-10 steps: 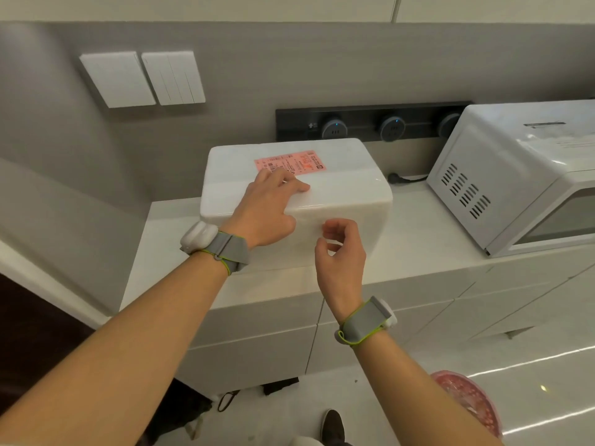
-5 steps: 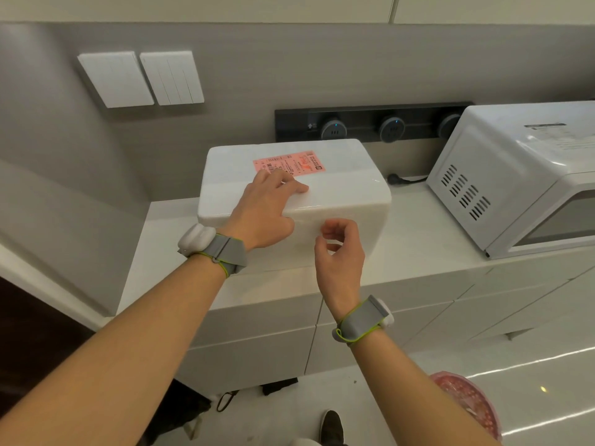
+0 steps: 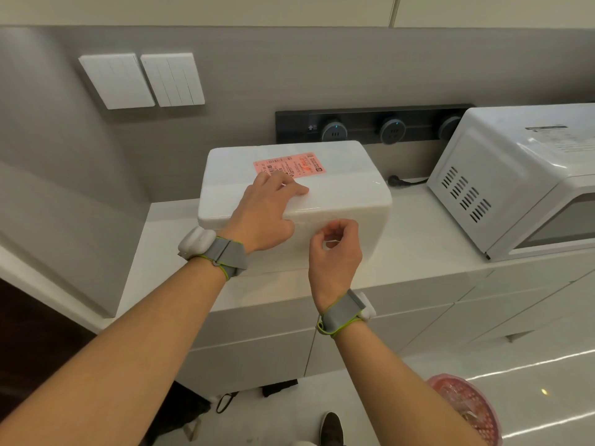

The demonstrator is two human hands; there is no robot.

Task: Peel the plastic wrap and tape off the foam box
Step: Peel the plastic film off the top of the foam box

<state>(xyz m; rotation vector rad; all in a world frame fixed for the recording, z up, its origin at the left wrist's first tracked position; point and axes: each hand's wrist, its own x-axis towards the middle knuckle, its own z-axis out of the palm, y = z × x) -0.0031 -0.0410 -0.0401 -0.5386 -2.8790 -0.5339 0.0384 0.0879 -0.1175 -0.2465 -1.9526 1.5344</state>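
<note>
- White rectangular foam box on white tabletop, beside white microwave.
- Left hand flat on its top, fingers straight.
- Right hand fingers pinching clear plastic wrap at front edge.

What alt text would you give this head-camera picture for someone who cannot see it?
A person's left hand rests on top of a white foam box on a counter while the right hand pinches the clear wrapping on its front. A pink label is on the lid; a white microwave stands to the right.
</note>
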